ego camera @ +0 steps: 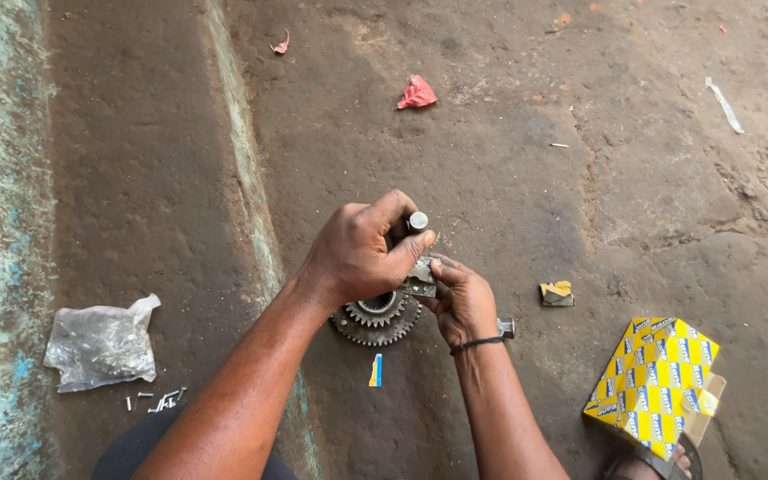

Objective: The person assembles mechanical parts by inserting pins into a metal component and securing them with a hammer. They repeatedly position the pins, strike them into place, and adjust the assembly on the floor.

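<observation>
My left hand grips a pin; my right hand pinches a metal piece, gear at six o'clock.

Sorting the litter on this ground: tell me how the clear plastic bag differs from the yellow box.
The clear plastic bag is see-through, soft and crumpled; the yellow box is opaque, checkered yellow and blue, and stiff-sided. The bag lies left of the arms, with small bolts beside it; the box lies right. Both rest on the dirt ground, untouched.
</observation>
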Motion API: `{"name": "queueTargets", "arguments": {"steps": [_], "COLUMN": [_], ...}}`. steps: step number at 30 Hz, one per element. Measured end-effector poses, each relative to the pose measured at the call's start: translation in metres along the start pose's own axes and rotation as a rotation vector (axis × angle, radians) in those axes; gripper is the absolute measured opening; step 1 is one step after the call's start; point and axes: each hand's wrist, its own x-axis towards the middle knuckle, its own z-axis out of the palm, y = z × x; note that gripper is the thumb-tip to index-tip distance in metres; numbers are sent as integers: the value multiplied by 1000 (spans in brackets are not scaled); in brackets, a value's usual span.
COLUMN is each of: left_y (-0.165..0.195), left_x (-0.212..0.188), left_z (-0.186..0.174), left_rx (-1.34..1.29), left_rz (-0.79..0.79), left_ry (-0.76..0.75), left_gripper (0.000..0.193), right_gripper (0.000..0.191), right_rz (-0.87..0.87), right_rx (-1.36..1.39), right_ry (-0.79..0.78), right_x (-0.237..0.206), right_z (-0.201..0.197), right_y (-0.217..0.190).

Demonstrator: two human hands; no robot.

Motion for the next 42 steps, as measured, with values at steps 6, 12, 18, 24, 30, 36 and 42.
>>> {"name": "queueTargets", "arguments": {"steps": [6,12,18,24,30,36,42], "left_y": [7,12,11,9,12,9,10], "left_x": [6,7,8,9,9,8,7], "left_z": [1,2,2,1,4,-6,-10], "left_rx": [58,135,190,257,305,197,100], "left_rz": [-44,-100,-86,-180,-66,-174,-255], "left_ry": [-46,-113,-153,-240,-193,-141,-108], "left_gripper": [17,17,18,26,26,22,26], "right_gripper": [28,31,34,33,30,35,36], "right_rz": [39,33,39,-1,-14,-56,-74], "right_rx": [-41,-75,-94,-132,-183,-295,-291], "right_ry": [3,-2,6,32,34,70,57], "right_x": [-2,-6,-9,-8,-3,-16,-22], "right_z": [-1,2,5,4,2,1,-3], "right_y": [-6,-10,-14,-12,-12,-4,-3]}}
